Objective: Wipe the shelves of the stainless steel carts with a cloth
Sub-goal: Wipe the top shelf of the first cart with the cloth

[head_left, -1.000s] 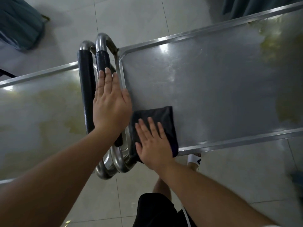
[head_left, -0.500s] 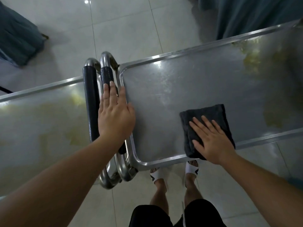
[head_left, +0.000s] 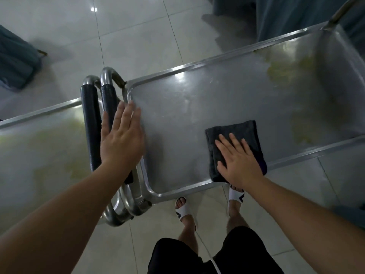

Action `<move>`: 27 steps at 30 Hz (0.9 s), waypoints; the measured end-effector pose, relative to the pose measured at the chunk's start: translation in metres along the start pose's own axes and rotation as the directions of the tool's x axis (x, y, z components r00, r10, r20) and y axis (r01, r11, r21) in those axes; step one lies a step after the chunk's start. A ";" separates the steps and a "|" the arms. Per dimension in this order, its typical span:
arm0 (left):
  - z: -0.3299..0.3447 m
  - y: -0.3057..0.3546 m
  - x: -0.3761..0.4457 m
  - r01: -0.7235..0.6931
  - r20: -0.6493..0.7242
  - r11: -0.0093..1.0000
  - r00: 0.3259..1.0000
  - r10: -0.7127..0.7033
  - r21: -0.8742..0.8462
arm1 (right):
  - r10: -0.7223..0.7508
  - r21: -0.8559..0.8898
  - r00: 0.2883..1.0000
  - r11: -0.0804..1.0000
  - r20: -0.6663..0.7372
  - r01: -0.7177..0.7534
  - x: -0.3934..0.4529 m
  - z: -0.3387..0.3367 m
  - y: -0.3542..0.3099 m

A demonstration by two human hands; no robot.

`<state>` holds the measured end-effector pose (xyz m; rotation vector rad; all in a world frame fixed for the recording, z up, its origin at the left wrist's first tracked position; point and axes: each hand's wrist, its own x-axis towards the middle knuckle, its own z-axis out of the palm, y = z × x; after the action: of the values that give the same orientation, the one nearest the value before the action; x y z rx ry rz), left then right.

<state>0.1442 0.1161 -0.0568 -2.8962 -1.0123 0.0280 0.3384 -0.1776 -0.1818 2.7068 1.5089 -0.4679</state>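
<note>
Two stainless steel carts stand end to end, handles together. On the right cart's top shelf (head_left: 187,119) lies a folded dark grey cloth (head_left: 233,131) near the front rim. My right hand (head_left: 240,161) presses flat on the cloth with straight, spread fingers. My left hand (head_left: 122,139) is flat and open over the right cart's black-padded handle (head_left: 107,99) and the shelf's left edge. Yellowish smears (head_left: 284,72) cover the shelf's far right part. The left cart's shelf (head_left: 39,147) also carries yellowish stains.
The left cart's black-padded handle (head_left: 89,119) sits right beside the other handle. Grey floor tiles (head_left: 138,36) surround the carts. Teal fabric furniture (head_left: 17,62) stands at the left, dark curtains (head_left: 296,14) at the back right. My sandalled feet (head_left: 185,212) stand under the front rim.
My right hand has slid the cloth from the shelf's left front corner to the right along the front rim. My left hand has shifted slightly right, off the handle toward the shelf edge.
</note>
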 end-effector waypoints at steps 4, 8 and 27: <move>0.002 -0.002 -0.001 -0.146 0.176 0.965 0.978 0.109 0.216 | 0.037 0.095 0.999 0.995 -0.039 -0.033 -0.001 0.000 -0.008; 0.000 0.022 0.011 0.005 0.284 0.963 0.955 -0.085 0.270 | -0.025 0.099 0.999 0.995 -0.031 0.028 -0.001 0.003 -0.002; 0.034 0.282 0.054 0.219 0.367 0.925 0.925 -0.096 -0.310 | -0.130 -0.067 0.991 0.989 -0.006 0.129 -0.013 -0.031 0.268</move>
<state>0.3605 -0.0681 -0.1116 -3.1815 -1.4446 0.4053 0.5628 -0.3270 -0.1858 2.5763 1.6790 -0.3986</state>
